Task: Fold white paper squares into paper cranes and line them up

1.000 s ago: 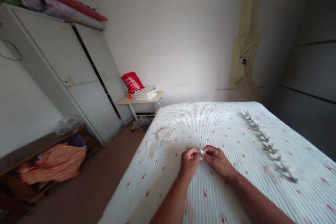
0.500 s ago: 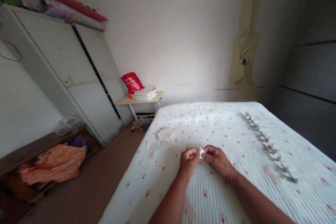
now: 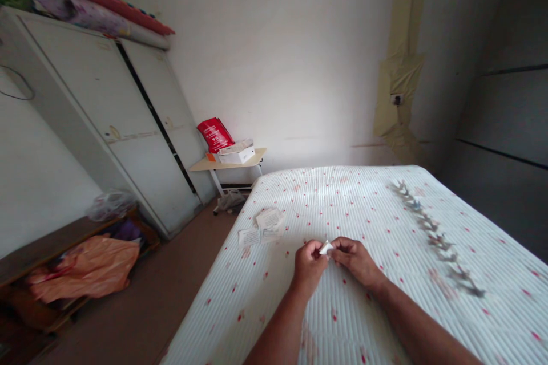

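Both my hands meet low over the bed (image 3: 385,331), which has a white ribbed cover with small red marks. My left hand (image 3: 309,265) and my right hand (image 3: 355,260) each pinch a small folded piece of white paper (image 3: 326,248) between thumb and fingers. The paper is tiny and partly hidden by my fingertips. A few loose paper slips (image 3: 263,227) lie on the cover to the far left of my hands. A long row of small folded grey paper figures (image 3: 436,238) runs along the right side of the bed.
A tall white wardrobe (image 3: 115,131) with rolled bedding on top stands at the left. A small side table (image 3: 229,164) with a red bag and a white box is beyond the bed. A low bench with orange cloth (image 3: 85,268) lines the left wall. Brown floor lies left of the bed.
The paper piece has tipped flatter between my fingertips. My hands have stayed in nearly the same place.
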### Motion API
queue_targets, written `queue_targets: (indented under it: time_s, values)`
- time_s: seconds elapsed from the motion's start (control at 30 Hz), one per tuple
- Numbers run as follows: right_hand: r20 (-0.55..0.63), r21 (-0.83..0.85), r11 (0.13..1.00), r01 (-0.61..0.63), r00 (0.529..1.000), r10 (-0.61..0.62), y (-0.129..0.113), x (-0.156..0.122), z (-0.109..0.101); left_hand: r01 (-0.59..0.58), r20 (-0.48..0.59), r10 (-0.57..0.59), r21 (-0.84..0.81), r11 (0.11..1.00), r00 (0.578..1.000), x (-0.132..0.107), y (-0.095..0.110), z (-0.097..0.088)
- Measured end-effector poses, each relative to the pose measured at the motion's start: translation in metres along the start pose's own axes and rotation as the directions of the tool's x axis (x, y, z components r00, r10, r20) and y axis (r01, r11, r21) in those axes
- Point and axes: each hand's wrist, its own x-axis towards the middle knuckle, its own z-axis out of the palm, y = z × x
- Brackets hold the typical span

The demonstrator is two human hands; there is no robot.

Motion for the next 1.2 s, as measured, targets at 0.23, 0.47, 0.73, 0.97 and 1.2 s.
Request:
queue_targets:
  time_s: [0.23, 0.47, 0.73, 0.97, 1.2]
  values:
    - [0.015, -0.009, 0.999, 0.036, 0.999, -0.036, 0.0, -0.001, 0.0, -0.009, -0.01, 0.01, 0.058, 0.998, 1.0, 0.001, -0.001, 0.0]
    - [-0.034, -0.007, 0.995, 0.101, 0.994, -0.101, 0.001, -0.001, 0.004, -0.017, -0.019, 0.02, 0.147, 0.989, 1.0, 0.002, -0.006, 0.0]
    - [-0.081, -0.074, 0.992, 0.107, 0.99, -0.113, 0.002, 0.0, 0.003, -0.016, -0.022, 0.02, 0.175, 0.984, 1.0, 0.002, -0.007, -0.001]
    - [-0.131, -0.041, 0.99, 0.133, 0.982, -0.137, 0.007, 0.002, 0.003, 0.069, 0.04, -0.07, 0.029, 0.997, 0.997, 0.0, 0.006, -0.003]
    - [-0.043, -0.075, 0.995, 0.068, 0.996, -0.072, 0.005, 0.002, 0.001, 0.129, 0.06, -0.129, -0.005, 0.992, 0.99, 0.0, 0.002, -0.004]
